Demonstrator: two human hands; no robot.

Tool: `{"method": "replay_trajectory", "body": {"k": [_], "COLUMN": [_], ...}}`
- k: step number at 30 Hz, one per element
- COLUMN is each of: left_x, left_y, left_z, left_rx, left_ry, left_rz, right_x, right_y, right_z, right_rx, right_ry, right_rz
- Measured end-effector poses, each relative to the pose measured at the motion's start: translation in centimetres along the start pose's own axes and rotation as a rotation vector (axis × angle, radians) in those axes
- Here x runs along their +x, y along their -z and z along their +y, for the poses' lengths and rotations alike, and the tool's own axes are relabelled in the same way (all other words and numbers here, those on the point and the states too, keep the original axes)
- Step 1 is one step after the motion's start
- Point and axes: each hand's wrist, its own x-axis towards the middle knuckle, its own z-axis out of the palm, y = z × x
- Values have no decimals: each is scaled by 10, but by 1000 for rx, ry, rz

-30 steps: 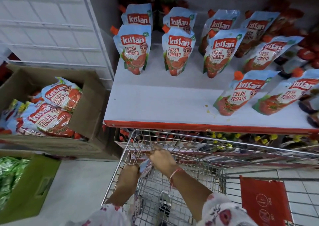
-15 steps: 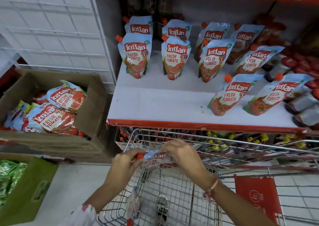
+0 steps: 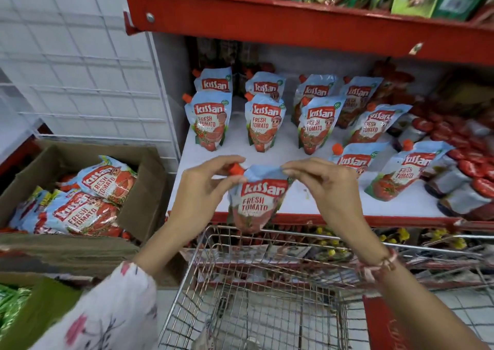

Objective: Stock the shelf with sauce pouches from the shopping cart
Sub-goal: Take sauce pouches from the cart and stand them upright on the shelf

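A blue and red tomato sauce pouch [image 3: 255,202] hangs upright in front of the white shelf [image 3: 299,199], above the wire shopping cart [image 3: 256,290]. My left hand [image 3: 199,189] pinches its top left corner at the orange cap. My right hand [image 3: 327,186] pinches its top right corner. Several matching pouches [image 3: 209,121] stand in rows on the shelf behind. The cart's basket looks almost bare, with something small at its bottom.
A cardboard box [image 3: 144,189] with several more pouches stands on the floor to the left. A green box [image 3: 40,309] sits in front of it. A red upper shelf [image 3: 294,26] overhangs. Dark red-capped packs [image 3: 459,167] crowd the shelf's right end.
Both hands have risen out of the cart with the pouch, from the cart's rim up to shelf height. The view has tilted upward, showing the upper shelf.
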Motion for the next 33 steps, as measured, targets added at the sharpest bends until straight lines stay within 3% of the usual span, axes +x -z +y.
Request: {"method": "replay_trajectory", "body": {"k": [8,19,28,33], "left_x": [71,103,94,33], "left_y": [-18,-47,-47,-42], "left_z": [-11,-45,-45,-58], "left_rx": [129,200,171,273], "left_ry": [-36,5,39,-63], "left_rz": [-76,-95,-58,84], "right_x": [39,53,49,-7], "right_y": [-5,-21,-19,-34], "right_z": [33,72,69,61], "right_rx": [-69,-141,-168,-269], "right_ry": [-40,-120,-138,-57], "right_rz": [107,67,26,208]}}
